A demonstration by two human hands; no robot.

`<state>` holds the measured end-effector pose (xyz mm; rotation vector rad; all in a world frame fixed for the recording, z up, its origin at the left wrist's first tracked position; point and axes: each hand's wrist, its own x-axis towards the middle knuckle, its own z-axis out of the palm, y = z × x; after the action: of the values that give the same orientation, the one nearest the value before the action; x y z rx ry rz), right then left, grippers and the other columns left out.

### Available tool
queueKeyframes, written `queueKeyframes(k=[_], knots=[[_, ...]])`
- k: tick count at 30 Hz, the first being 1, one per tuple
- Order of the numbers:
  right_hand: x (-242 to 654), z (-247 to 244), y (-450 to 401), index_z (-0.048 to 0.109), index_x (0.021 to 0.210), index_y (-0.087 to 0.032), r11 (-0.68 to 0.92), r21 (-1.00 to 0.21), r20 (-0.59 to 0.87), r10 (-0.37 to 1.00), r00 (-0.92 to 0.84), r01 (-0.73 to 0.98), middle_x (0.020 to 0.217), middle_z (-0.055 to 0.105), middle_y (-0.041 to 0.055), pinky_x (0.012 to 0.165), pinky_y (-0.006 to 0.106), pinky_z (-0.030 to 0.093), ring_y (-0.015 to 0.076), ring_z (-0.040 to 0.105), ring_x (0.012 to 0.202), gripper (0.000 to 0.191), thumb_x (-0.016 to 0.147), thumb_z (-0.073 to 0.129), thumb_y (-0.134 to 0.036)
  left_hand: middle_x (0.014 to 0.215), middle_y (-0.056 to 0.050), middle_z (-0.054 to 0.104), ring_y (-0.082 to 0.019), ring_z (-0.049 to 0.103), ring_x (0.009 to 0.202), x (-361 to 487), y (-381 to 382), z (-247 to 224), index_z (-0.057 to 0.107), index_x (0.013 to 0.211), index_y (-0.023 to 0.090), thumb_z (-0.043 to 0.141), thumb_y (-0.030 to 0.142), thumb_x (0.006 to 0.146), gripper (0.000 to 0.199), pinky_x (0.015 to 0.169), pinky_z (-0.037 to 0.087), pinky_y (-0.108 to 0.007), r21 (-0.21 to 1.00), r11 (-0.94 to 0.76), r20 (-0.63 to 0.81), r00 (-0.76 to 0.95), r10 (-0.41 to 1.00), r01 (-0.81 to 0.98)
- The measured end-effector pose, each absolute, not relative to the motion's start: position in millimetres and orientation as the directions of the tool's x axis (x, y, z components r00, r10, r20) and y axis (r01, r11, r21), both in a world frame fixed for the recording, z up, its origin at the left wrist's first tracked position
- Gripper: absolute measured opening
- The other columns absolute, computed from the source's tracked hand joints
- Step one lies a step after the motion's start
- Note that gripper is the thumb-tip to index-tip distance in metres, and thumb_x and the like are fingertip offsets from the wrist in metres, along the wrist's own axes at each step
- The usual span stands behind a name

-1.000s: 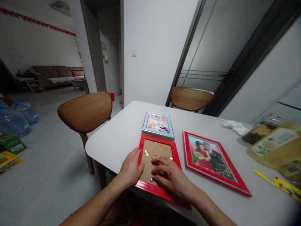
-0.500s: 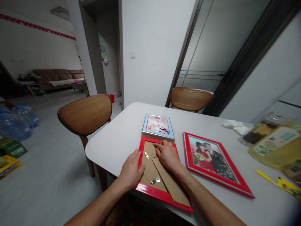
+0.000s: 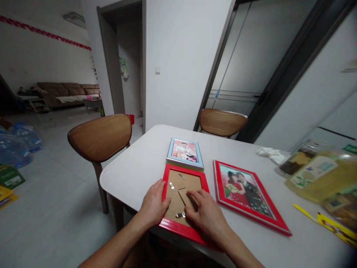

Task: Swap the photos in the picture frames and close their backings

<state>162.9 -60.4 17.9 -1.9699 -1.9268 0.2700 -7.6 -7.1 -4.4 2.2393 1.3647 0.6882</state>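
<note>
Red picture frame (image 3: 175, 227) lies back up at the near edge of the surface (image 3: 134, 171), and both hands are on it! The left hand (image 3: 154, 204) braces the left rim, its thumb reaching inward; whether that grip hooks underneath, the view can't tell. Over comes the right hand (image 3: 209, 216), grip spread and curved, fingers above the stand flap (image 3: 184, 195), thumb right beside the lower clip (image 3: 180, 215).

It looks like close work on the back, around the fastenings. Any turn of that clip calls for one fingertip firmly on the metal, with the left hand holding the rim steady and the flap kept out of the way. A slip could shift the frame toward the edge.

Further out, the left clip (image 3: 172, 186) and upper clip (image 3: 181, 175) sit on the brown backing (image 3: 174, 204). Just beyond, a blue frame (image 3: 200, 160) shows its picture; to the right, another red frame (image 3: 218, 182) lies face up, with a yellow item (image 3: 334, 227) past it.
</note>
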Motion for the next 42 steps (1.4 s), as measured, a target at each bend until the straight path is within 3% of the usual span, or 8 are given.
queueKeyframes(k=[9,12,15,28,33,36,39,42], knots=[[167,48,-55,0.058,0.097,-0.015,0.03,-0.411,0.188,0.981,0.053,0.911,0.087,0.057,0.0077,0.075,0.029,0.04,0.0186,0.053,0.082,0.037,0.063,0.05,-0.028,0.123,-0.014,0.043,-0.026,0.038,0.114,-1,-8,10,0.053,0.106,0.012,0.052,0.03,0.069,0.041,0.097,0.026,-0.038,0.823,-0.344,0.209,0.322,0.923,0.452],[158,60,-56,0.058,0.096,-0.016,0.082,-0.441,0.251,0.967,0.036,0.894,0.087,0.056,0.0072,0.076,0.03,0.04,0.0182,0.053,0.083,0.034,0.066,0.05,-0.028,0.095,-0.006,0.061,-0.02,0.055,0.089,1,-4,20,0.057,0.087,0.017,0.05,0.031,0.068,0.024,0.08,0.042,-0.032,0.958,-0.227,0.179,0.252,0.951,0.176],[156,61,-56,0.056,0.099,-0.018,0.151,-0.495,0.319,0.948,0.017,0.856,0.093,0.056,0.0073,0.075,0.031,0.041,0.0175,0.053,0.083,0.034,0.07,0.048,-0.035,0.064,0.0,0.06,-0.015,0.057,0.059,-10,7,22,0.052,0.078,0.016,0.044,0.036,0.07,0.022,0.054,0.044,-0.024,0.992,-0.102,0.083,0.216,0.973,0.079],[201,15,-71,0.045,0.115,-0.01,-0.269,-0.288,0.04,0.955,0.292,0.919,0.089,0.062,0.0141,0.066,0.031,0.041,0.0235,0.058,0.079,0.049,0.071,0.04,-0.032,0.048,0.004,0.051,-0.013,0.05,0.045,-110,52,3,0.053,0.066,0.016,0.05,0.035,0.063,0.02,0.044,0.035,-0.021,0.914,-0.035,0.03,0.019,0.999,0.404],[201,17,-66,0.044,0.113,-0.006,-0.332,-0.346,0.03,0.931,0.364,0.878,0.086,0.062,0.016,0.066,0.033,0.04,0.0256,0.058,0.077,0.051,0.066,0.042,-0.027,0.073,-0.002,0.059,-0.022,0.054,0.078,-106,50,7,0.055,0.089,0.017,0.054,0.024,0.062,0.028,0.071,0.04,-0.032,0.794,-0.171,0.209,0.002,0.978,0.583],[202,21,-66,0.036,0.118,-0.008,-0.358,-0.608,-0.007,0.895,0.447,0.709,0.085,0.062,0.0137,0.064,0.032,0.042,0.0236,0.059,0.073,0.059,0.062,0.045,-0.025,0.1,-0.007,0.056,-0.023,0.047,0.1,-83,30,10,0.052,0.097,0.017,0.054,0.02,0.063,0.034,0.088,0.033,-0.037,0.744,-0.276,0.286,0.083,0.955,0.609],[198,31,-72,0.024,0.126,-0.011,-0.32,-0.913,-0.192,0.885,0.425,0.253,0.084,0.064,0.0107,0.061,0.032,0.045,0.021,0.061,0.068,0.066,0.064,0.042,-0.024,0.111,-0.008,0.051,-0.021,0.045,0.106,-44,-3,14,0.049,0.104,0.017,0.053,0.017,0.067,0.037,0.093,0.032,-0.038,0.703,-0.441,0.349,0.269,0.898,0.558],[192,41,-78,0.015,0.13,-0.017,-0.274,-0.955,-0.295,0.892,0.342,-0.11,0.085,0.065,0.0075,0.058,0.032,0.047,0.0203,0.062,0.064,0.07,0.066,0.042,-0.027,0.126,-0.01,0.041,-0.023,0.035,0.115,-1,-38,22,0.043,0.113,0.017,0.06,0.024,0.065,0.051,0.098,0.028,-0.042,0.656,-0.596,0.375,0.485,0.79,0.464]])
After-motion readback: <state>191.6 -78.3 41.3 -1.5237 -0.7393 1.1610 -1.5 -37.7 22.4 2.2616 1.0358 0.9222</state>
